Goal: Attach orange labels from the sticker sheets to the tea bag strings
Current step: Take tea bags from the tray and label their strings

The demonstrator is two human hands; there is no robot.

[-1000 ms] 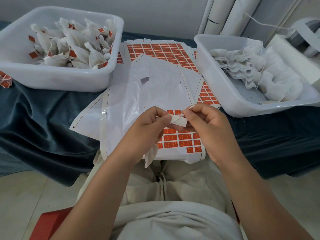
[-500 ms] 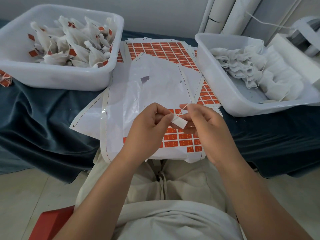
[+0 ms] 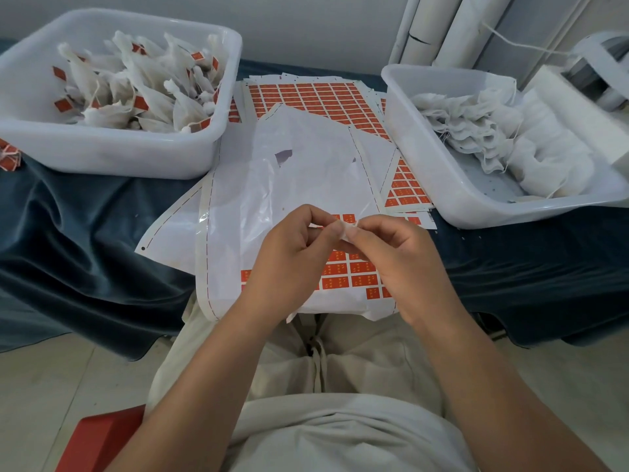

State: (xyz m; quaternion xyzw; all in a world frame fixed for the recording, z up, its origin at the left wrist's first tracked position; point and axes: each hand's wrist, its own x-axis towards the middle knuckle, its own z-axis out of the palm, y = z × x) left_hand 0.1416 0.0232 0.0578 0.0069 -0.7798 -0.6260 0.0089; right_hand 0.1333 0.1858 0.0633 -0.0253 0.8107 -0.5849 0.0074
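While you pinch one label [image 3: 346, 230], the job looks roughly half done.
Your left hand [image 3: 292, 257] and right hand [image 3: 398, 257] meet above the sticker sheet [image 3: 354, 279], both sets of fingertips closed on that small white label. Tagged tea bags [image 3: 143, 97] fill the left tub [image 3: 112, 165]; an untagged pile [image 3: 510, 137] waits in the right tub [image 3: 435, 178].

Bright, soft, even light; shadows weak, diffuse. Faint sheen on clear plastic film [image 3: 252, 199]. Wide-angle bending toward edges, left bin [image 3: 112, 158] rims bowed. Far right corner smeared, white roll [image 3: 602, 56] blurred.
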